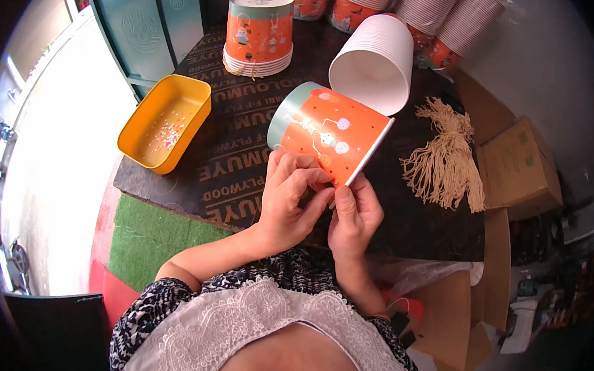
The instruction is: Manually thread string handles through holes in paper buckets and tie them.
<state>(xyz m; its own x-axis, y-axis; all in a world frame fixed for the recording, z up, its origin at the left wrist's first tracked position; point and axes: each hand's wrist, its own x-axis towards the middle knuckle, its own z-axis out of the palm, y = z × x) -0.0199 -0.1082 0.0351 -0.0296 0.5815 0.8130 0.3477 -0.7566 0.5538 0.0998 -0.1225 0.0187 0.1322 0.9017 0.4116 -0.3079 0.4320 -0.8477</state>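
Observation:
A paper bucket (334, 130), orange with a green base band and a printed cartoon skeleton, is tilted on its side in front of me. My right hand (357, 220) grips its white rim between thumb and fingers at the lower edge. Against the bucket's wall near that rim, my left hand (293, 199) is closed in a pinch; what its fingertips hold, if anything, is too small to make out. Just beyond lies a nested stack of white-lined buckets (372, 64), its open mouth toward me. A bundle of beige cords (446, 157) lies to the right.
A yellow tray (196, 126) with small pink and white bits stands at the table's left edge. Upside-down buckets (260, 33) are stacked behind it, with cords at their rims. More bucket stacks (426, 13) line the back. Cardboard boxes (519, 165) sit right of the dark plywood table (239, 138).

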